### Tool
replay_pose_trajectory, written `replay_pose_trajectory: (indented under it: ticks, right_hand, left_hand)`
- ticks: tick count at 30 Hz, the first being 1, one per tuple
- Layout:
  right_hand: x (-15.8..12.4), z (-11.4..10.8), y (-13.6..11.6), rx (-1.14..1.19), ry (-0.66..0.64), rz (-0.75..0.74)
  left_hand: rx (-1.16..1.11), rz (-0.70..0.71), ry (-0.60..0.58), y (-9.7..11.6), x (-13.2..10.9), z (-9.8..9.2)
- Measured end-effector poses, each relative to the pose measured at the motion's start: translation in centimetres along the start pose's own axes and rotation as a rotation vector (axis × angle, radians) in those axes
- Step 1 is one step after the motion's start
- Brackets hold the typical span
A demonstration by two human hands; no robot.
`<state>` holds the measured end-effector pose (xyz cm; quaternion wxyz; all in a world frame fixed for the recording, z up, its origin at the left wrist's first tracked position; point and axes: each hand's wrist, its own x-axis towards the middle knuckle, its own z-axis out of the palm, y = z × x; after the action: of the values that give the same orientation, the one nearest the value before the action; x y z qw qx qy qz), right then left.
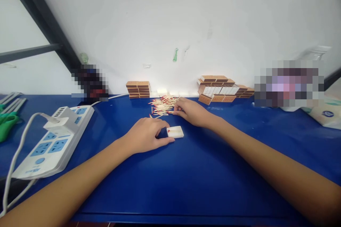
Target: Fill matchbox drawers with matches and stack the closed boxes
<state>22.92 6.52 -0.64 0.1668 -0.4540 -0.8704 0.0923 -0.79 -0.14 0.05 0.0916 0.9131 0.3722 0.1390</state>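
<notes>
Blue table point(202, 188) held: tray point(180, 131), seemingly light, crushable, best pinched by its sides, left hand point(146, 134) gripping it; right hand point(190, 111) at matches point(163, 105), grasp unclear.

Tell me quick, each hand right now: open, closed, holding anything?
Left hand: holding the tray between thumb and fingers.
Right hand: fingers curled at the matches; whether it grips one can't be told.

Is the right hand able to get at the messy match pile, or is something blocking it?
Looks like yes: the right hand is at the right edge of the match pile, with nothing seen in its way. The left hand, at the white tray, leaves it free.
</notes>
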Motion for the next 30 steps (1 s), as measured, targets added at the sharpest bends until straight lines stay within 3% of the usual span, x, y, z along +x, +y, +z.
replay_pose_trajectory:
  ticks: [7, 14, 20, 26, 30]
  right_hand:
    - [-2.0, -0.9, -0.7, -0.06, -0.079, 0.035]
    - [-4.0, -3.0, -1.6, 0.096, -0.061, 0.024]
    - [-5.0, -2.0, -4.0, 0.152, -0.189, -0.088]
    - [-5.2, -2.3, -3.6, 0.126, -0.157, -0.074]
    - [-5.1, -3.0, -3.5, 0.206, -0.219, -0.049]
  left_hand:
    - [0.004, -0.008, 0.018, -0.4, 0.0, 0.0]
    - [0.017, -0.016, 0.056, -0.6, -0.1, 0.0]
    - [0.002, -0.008, 0.043, -0.5, 0.0, -0.1]
    - [-0.001, 0.0, 0.037, -0.6, 0.0, 0.0]
    - [0.001, -0.006, 0.041, -0.6, 0.0, 0.0]
